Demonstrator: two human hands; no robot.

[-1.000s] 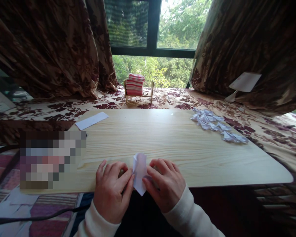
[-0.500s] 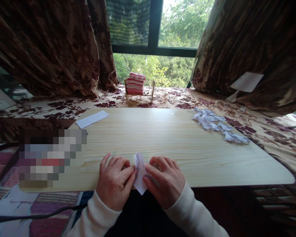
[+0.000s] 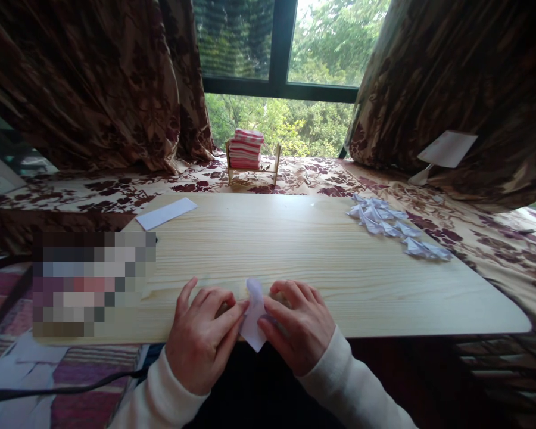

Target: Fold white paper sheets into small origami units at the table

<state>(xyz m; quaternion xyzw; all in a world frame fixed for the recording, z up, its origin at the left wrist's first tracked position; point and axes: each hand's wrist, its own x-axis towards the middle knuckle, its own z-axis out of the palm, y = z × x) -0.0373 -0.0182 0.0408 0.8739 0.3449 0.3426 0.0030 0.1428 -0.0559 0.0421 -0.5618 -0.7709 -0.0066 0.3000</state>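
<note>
The left hand [image 3: 199, 345] and right hand [image 3: 304, 330] each pinch one side of a small paper [image 3: 252, 330] at the near edge of the table [image 3: 272, 241]. A fold appears in progress, though fingers partly obscure the crease; the next move calls for aligned edges and even pressure. Beyond lie folded papers [image 3: 375, 217], right, and a flat paper strip [image 3: 166, 214], left.

the creased paper [image 3: 254, 328], paper strip [image 3: 167, 214] and folded paper pieces [image 3: 375, 217] are white. pale cream tabletop [image 3: 268, 244], streaked with wood grain; pink-red and white striped cloths [image 3: 245, 150]; beige window-seat cover [image 3: 328, 173] with maroon flowers; off-white sleeves [image 3: 355, 381].
</note>
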